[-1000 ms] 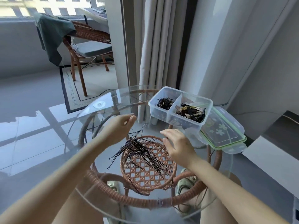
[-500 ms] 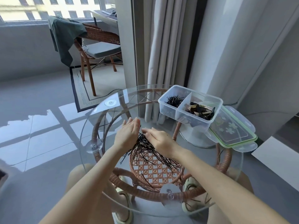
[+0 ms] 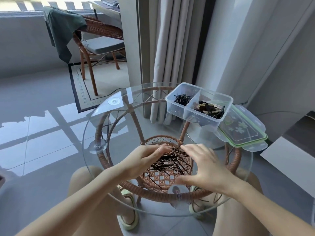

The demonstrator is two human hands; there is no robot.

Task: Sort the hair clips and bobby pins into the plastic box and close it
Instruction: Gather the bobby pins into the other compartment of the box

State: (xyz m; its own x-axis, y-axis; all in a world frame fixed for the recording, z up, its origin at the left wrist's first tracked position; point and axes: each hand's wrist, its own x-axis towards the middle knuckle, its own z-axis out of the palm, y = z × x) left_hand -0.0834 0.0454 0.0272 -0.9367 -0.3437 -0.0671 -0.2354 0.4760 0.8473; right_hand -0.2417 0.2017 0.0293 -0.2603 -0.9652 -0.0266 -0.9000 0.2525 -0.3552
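Observation:
A heap of black bobby pins [image 3: 167, 163] lies on the round glass table [image 3: 105, 126]. My left hand [image 3: 144, 160] and my right hand [image 3: 202, 165] cup the heap from both sides, fingers spread and fingertips nearly meeting at its far edge. Neither hand has lifted any pins. The clear plastic box [image 3: 198, 103] stands open at the back right. Its left compartment holds bobby pins [image 3: 182, 99], its right compartment hair clips [image 3: 210, 109]. The green-rimmed lid [image 3: 242, 132] lies flat beside the box on the right.
Under the glass sits a rattan frame with a woven shelf [image 3: 163, 180]. Curtains [image 3: 172, 48] hang behind the table. A rattan chair [image 3: 100, 41] with a green garment stands at the back left. My knees and sandals show beneath the table.
Both hands have moved closer together and raked the spread pins into a tighter heap between them. The view has shifted a little to the right and down.

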